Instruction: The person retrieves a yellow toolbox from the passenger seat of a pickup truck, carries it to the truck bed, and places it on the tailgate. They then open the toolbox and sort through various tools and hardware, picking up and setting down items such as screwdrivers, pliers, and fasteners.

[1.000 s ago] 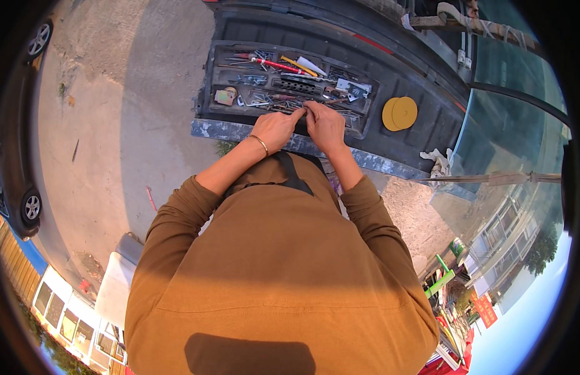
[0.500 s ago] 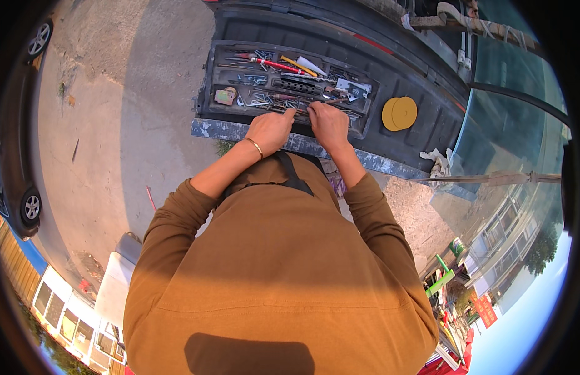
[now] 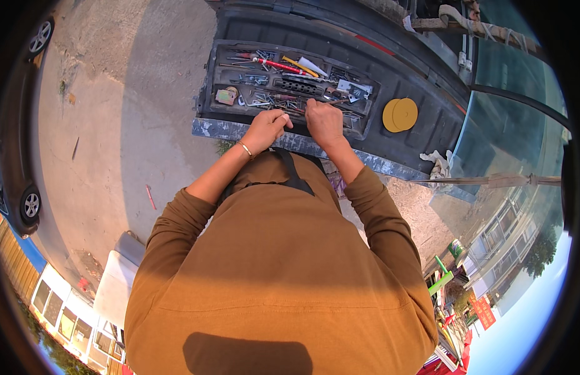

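Left grip (image 3: 269, 127) moved away from right grip (image 3: 325, 122); both at tray's (image 3: 237, 110) near side; cannot tell if closed.

Warm daylight brightens the lower part of a brown long-sleeved shirt (image 3: 280, 250), crossed by 1 dark, crisp shadow; its upper part lies in shade. A shadow line splits the concrete ground (image 3: 93, 119) into pale and dim bands. Reflections veil the glass panes (image 3: 511, 128). Fisheye distortion curves the dark car (image 3: 18, 137) beside the black rim, while small metal hardware (image 3: 252, 80) blurs in fine detail.
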{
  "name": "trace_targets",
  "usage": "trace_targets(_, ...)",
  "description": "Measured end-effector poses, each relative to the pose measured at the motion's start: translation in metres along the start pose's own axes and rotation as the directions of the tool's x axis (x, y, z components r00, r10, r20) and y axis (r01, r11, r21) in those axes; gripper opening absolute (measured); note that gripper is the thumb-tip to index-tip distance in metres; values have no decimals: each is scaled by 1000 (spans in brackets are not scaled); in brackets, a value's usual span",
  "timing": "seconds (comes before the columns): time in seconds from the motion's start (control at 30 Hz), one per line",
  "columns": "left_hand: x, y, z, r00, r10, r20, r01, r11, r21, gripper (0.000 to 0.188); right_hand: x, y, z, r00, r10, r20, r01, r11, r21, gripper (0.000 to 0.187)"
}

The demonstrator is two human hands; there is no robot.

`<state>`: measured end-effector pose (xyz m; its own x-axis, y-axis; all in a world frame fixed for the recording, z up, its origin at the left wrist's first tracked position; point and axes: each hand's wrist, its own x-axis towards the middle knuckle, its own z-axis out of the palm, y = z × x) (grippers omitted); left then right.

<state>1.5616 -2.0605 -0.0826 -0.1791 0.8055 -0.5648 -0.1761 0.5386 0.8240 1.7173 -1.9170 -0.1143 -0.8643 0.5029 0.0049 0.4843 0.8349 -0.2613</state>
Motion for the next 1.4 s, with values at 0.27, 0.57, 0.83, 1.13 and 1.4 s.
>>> trace_targets(0.27, -2, 0, -4, 979, -184, 89, 200, 948, -246, 34, -2, 3, -2, 996, -61, -58, 59, 998, -24, 12)
trace_targets(0.57, -7, 0, -1, 966, -228, 119, 256, 900, -352, 33, 2, 5, -6, 995, -99, 18, 99, 995, -20, 4)
trace_targets(0.83, -8, 0, 0, 966, -225, 125, 256, 888, -382, 33, 0, -1, -5, 998, -46, -41, 47, 999, 1, 11)
trace_targets(1.13, -9, -2, 1, 968, -216, 130, 250, 891, -379, 34, 7, -3, -14, 984, -154, 92, 164, 979, -121, 5)
trace_targets(1.4, -10, 4, 2, 972, -225, 70, 234, 886, -401, 37, 13, -13, -42, 993, -114, -18, 115, 985, 132, 11)
